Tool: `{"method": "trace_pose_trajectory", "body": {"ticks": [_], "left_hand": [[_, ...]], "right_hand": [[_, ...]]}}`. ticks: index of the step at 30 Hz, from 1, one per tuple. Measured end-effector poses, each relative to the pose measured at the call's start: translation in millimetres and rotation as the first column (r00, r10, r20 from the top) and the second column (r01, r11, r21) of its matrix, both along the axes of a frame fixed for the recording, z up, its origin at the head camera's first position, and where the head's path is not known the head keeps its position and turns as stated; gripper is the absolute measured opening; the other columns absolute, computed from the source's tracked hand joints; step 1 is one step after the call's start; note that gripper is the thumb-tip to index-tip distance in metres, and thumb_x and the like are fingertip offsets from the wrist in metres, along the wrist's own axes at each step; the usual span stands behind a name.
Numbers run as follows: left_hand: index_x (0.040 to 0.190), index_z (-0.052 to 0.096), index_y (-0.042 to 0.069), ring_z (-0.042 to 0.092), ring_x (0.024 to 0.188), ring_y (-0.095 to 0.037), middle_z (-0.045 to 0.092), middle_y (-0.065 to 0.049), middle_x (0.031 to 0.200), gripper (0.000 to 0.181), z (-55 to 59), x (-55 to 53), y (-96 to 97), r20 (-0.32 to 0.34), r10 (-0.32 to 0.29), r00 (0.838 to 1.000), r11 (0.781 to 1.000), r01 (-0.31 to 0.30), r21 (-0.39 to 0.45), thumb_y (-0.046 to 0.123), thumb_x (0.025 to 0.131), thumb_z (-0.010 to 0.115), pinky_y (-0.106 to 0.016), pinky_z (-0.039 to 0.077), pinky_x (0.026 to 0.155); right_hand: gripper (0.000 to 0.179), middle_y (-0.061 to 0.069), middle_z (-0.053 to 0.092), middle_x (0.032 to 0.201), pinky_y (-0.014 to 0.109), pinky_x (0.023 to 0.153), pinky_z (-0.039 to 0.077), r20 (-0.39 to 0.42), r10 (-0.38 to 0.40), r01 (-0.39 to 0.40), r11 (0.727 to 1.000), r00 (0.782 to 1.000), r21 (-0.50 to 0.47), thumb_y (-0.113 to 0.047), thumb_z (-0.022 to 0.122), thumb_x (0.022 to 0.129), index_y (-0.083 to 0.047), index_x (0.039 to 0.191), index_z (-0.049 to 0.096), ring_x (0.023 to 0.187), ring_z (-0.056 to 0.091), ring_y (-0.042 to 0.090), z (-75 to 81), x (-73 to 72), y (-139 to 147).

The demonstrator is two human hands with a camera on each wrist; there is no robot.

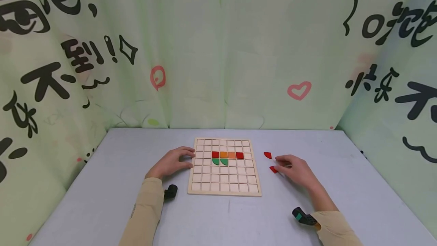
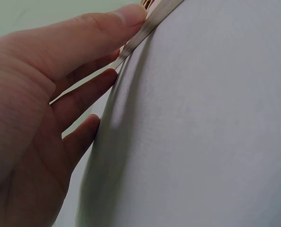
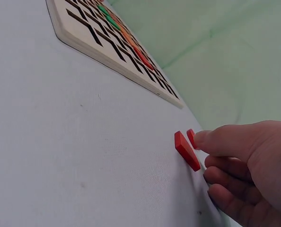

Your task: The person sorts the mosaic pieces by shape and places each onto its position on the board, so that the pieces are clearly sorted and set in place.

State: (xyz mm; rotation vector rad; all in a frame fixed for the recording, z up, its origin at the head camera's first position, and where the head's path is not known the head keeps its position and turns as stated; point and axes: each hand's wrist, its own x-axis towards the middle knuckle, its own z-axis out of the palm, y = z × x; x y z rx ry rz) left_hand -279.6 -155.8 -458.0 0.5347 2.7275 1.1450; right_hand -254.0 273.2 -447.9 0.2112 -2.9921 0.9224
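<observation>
A pale wooden grid board [image 1: 224, 194] lies on the table. My left hand [image 1: 172, 162] rests against its left edge, with thumb and fingertips touching the rim and the fingers relaxed. Across the grid runs a row of red squares [image 1: 240, 155] and orange squares [image 1: 223, 155], with two green quarter-circles [image 1: 224, 161] under its left part. Right of the board, my right hand [image 1: 296, 171] has thumb and index apart. A red quarter-circle-like piece [image 1: 273, 169] lies at the thumb tip; a second red piece [image 1: 268, 155] sits beyond. Whether the thumb touches the nearer one is unclear.
The pale table [image 1: 218, 223] carries the board near its far side. A green printed curtain [image 1: 225, 48] hangs behind and on both sides. Black wrist cameras [image 1: 304, 217] are strapped under both forearms, close to the tabletop.
</observation>
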Motion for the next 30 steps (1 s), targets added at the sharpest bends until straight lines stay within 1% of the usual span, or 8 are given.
{"method": "trace_pose_trajectory", "body": {"ticks": [3, 9, 15, 18, 23, 27, 30], "left_hand": [[0.119, 0.069, 0.007, 0.042, 0.135, -0.027, 0.056, -0.003, 0.138, 0.036, -0.2, 0.0, -0.4, 0.003, 0.0, 1.0, 1.0, 0.0, 0.001, 0.017, 0.086, 0.076, -0.044, 0.034, 0.114], [0.119, 0.069, 0.007, 0.043, 0.135, -0.027, 0.056, -0.003, 0.138, 0.035, -1.1, 0.1, -0.9, -0.001, 0.001, 1.0, 1.0, -0.001, -0.006, 0.018, 0.086, 0.076, -0.045, 0.034, 0.114], [0.118, 0.069, 0.007, 0.043, 0.135, -0.028, 0.056, -0.004, 0.137, 0.035, -2.2, 0.5, -1.3, -0.007, -0.002, 1.0, 1.0, 0.002, -0.003, 0.018, 0.086, 0.076, -0.045, 0.034, 0.113], [0.119, 0.069, 0.007, 0.043, 0.135, -0.028, 0.056, -0.004, 0.138, 0.035, -2.1, 0.7, -1.1, -0.007, -0.003, 1.0, 1.0, 0.003, -0.003, 0.018, 0.086, 0.076, -0.045, 0.034, 0.113], [0.12, 0.068, 0.007, 0.042, 0.136, -0.027, 0.055, -0.003, 0.139, 0.036, -1.8, 0.3, -0.6, 0.001, -0.001, 1.0, 1.0, 0.001, -0.006, 0.018, 0.086, 0.076, -0.044, 0.033, 0.114], [0.12, 0.068, 0.008, 0.042, 0.136, -0.027, 0.055, -0.003, 0.139, 0.036, -1.8, 0.0, -0.7, -0.006, -0.004, 1.0, 1.0, 0.004, -0.008, 0.019, 0.086, 0.076, -0.045, 0.033, 0.114], [0.119, 0.068, 0.008, 0.042, 0.135, -0.027, 0.055, -0.003, 0.138, 0.036, -1.6, 0.1, -1.3, -0.012, -0.004, 1.0, 1.0, 0.004, 0.0, 0.018, 0.086, 0.076, -0.045, 0.034, 0.113]], "right_hand": [[0.039, 0.014, 0.066, 0.111, 0.045, 0.087, 0.055, 0.005, 0.009, -0.009, 1.0, 1.0, 0.0, -0.018, 0.072, 0.088, -0.001, 0.122, 0.065, 0.099, 0.061, 0.028, -0.5, 1.4, 0.6], [0.034, 0.008, 0.067, 0.104, 0.039, 0.082, 0.054, 0.009, 0.042, -0.042, 0.999, 0.999, -0.002, -0.015, 0.074, 0.086, -0.002, 0.117, 0.068, 0.092, 0.06, 0.023, -1.2, 3.4, -1.7], [0.031, 0.007, 0.066, 0.104, 0.038, 0.081, 0.054, 0.012, 0.053, -0.053, 0.998, 0.999, 0.025, -0.012, 0.075, 0.086, -0.005, 0.115, 0.069, 0.091, 0.057, 0.021, -5.8, 3.5, -3.4], [0.029, 0.007, 0.064, 0.101, 0.037, 0.079, 0.054, -0.019, 0.061, -0.06, 0.997, 0.998, 0.04, -0.01, 0.075, 0.085, -0.005, 0.113, 0.07, 0.089, 0.056, 0.021, -7.9, 2.4, -2.6], [0.025, 0.007, 0.06, 0.097, 0.032, 0.073, 0.052, -0.097, 0.071, -0.067, 0.997, 0.993, 0.042, -0.004, 0.074, 0.084, -0.004, 0.109, 0.071, 0.085, 0.054, 0.021, -8.4, 0.5, -1.5], [0.024, 0.006, 0.06, 0.097, 0.031, 0.072, 0.051, -0.118, 0.076, -0.074, 0.997, 0.99, 0.022, -0.001, 0.071, 0.084, -0.005, 0.108, 0.071, 0.084, 0.053, 0.02, -7.9, 0.0, -2.0], [0.024, 0.004, 0.06, 0.094, 0.029, 0.07, 0.05, -0.114, 0.094, -0.094, 0.996, 0.989, 0.005, -0.003, 0.072, 0.085, -0.005, 0.109, 0.071, 0.082, 0.052, 0.018, -8.4, 0.1, -2.6]]}}
